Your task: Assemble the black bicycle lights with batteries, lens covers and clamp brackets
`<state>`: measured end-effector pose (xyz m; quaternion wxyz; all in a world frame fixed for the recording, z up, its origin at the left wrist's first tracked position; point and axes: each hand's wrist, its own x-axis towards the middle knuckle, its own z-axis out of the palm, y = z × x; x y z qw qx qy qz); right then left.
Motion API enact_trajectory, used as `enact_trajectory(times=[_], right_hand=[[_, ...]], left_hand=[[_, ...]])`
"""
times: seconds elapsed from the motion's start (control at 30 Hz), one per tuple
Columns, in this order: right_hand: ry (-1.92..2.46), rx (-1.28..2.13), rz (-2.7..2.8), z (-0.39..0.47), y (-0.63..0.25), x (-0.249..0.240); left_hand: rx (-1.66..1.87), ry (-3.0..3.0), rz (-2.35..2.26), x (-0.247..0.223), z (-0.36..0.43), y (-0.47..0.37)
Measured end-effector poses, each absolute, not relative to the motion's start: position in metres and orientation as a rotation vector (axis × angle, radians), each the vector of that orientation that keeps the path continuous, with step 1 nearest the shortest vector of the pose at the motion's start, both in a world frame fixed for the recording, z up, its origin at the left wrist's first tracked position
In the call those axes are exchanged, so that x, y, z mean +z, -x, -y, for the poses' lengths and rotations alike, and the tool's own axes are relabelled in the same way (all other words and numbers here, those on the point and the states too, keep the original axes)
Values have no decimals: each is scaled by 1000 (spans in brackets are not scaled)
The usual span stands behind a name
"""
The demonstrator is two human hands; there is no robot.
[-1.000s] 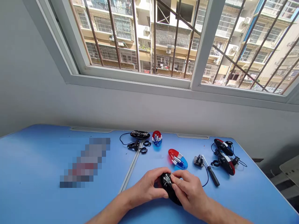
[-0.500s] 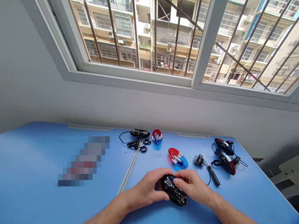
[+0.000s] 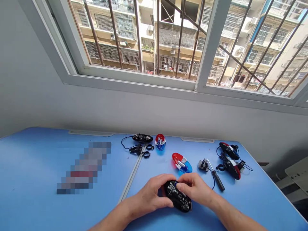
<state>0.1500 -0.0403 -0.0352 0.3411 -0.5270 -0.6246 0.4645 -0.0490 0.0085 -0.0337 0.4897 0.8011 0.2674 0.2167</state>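
Note:
A black oval casing [image 3: 179, 197] with a circuit board showing on top sits near the front of the blue table. My left hand [image 3: 157, 194] grips its left side, thumb in front and fingers behind. At the casing's upper right, my right hand [image 3: 193, 189] presses thumb and fingers on the board's edge, by a small blue part. Just behind lies a red and blue clear cover [image 3: 182, 163]. To the right are a small black and grey part [image 3: 203, 165] with a cable and a screwdriver [image 3: 218, 180].
At the back stand another oval board unit [image 3: 142, 138], black clamps [image 3: 146, 154] and a red and blue cover [image 3: 160, 142]. Assembled black units [image 3: 231, 165] lie at the right. A blurred-out object [image 3: 84, 168] is on the left of the table [image 3: 31, 160].
The whole view has shifted slightly, with things on the table appearing a little further left. Both hands keep their hold on the casing.

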Motion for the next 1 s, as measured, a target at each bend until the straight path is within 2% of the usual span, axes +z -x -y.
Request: enact_trajectory(times=[0.27,0.57,0.8,1.0], right_hand=[[1297,1065,1581,45,-152,-31],[1430,434,2149,57,-161,-35],[1507,440,2303,58,-160,-18],[1576,538,2300,62,-169,-7]], left_hand=[[553,-1873,-746,-30,-10,49],[642,-2046,-838,-31,-13,51],[647,-2247,-568,-31,-14,59],[612,-2323,-536,-33,-17,61]])
